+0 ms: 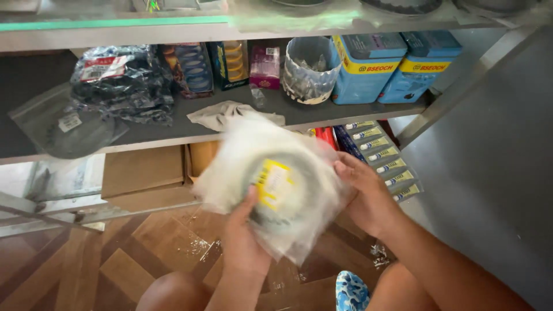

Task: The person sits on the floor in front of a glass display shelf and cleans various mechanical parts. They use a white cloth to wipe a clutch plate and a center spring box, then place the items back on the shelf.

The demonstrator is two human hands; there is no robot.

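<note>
Both hands, L (242, 239) & R (366, 196), clamped on 1 clear plastic bag (271, 178) w/ 1 yellow label (273, 183); 2 blue boxes (367, 66) on shelf (190, 124).

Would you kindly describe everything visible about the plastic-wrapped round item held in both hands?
The plastic bag is translucent, whitish and crinkled, blurred by motion. Inside shows a dark ring-shaped item bearing a yellow label. It is held in the air before the metal shelves, tilted toward the camera. The left hand grips its lower edge, and the right hand holds its right side.
</note>
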